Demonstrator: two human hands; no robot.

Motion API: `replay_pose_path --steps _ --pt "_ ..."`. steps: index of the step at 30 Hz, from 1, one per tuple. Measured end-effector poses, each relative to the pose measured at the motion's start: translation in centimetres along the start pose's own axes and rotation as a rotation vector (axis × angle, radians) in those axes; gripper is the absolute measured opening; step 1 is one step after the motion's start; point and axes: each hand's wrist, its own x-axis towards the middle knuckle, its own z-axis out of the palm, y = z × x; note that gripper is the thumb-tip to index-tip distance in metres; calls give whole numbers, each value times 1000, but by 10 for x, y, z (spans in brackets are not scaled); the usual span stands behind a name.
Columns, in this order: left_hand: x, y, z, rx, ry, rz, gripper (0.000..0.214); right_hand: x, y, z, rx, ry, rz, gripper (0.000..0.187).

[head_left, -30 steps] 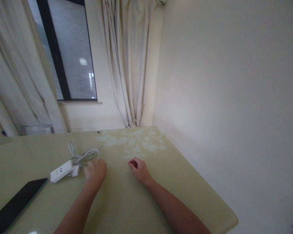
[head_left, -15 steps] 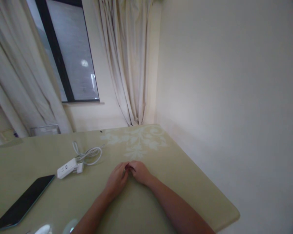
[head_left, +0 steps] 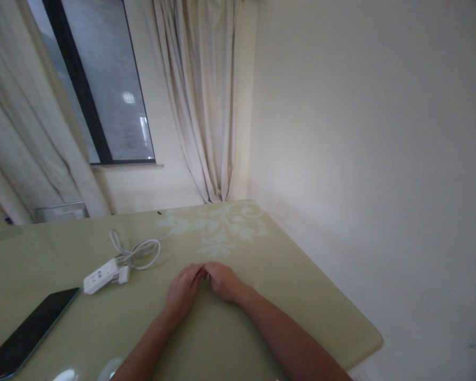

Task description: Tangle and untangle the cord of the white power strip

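White and compact, the power strip (head_left: 101, 276) lies on the pale green bench (head_left: 321, 317), to the left of both hands and apart from them. Its cable (head_left: 127, 258) is looped just behind it, and a plug (head_left: 124, 274) rests against its right side. The left hand (head_left: 182, 291) and right hand (head_left: 224, 280) meet at their fingertips above the bench, fingers curled inward; whether anything small is pinched between them cannot be told. Nearer the left edge lies a black tablet (head_left: 34, 328). Beyond the bench hang cream curtains (head_left: 206, 106) beside a dark-framed window (head_left: 107, 79).
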Motion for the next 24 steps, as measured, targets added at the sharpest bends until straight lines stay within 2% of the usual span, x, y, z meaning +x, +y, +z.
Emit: replay_pose_path --steps 7,11,16,21,24 --pt "1 -2 -5 157 -69 6 47 -1 -7 -4 -52 1 -23 25" --pt "2 -7 -16 235 -37 -60 38 -3 -7 -6 -52 -22 -10 27" --pt "1 -16 -40 384 30 -244 35 -3 -4 -5 7 -2 6 25" --pt "9 -28 -71 617 -62 -514 46 -4 -4 -6 5 -13 -11 19" --pt "24 -41 -88 663 11 -425 48 -5 -5 -6 11 -15 -15 19"
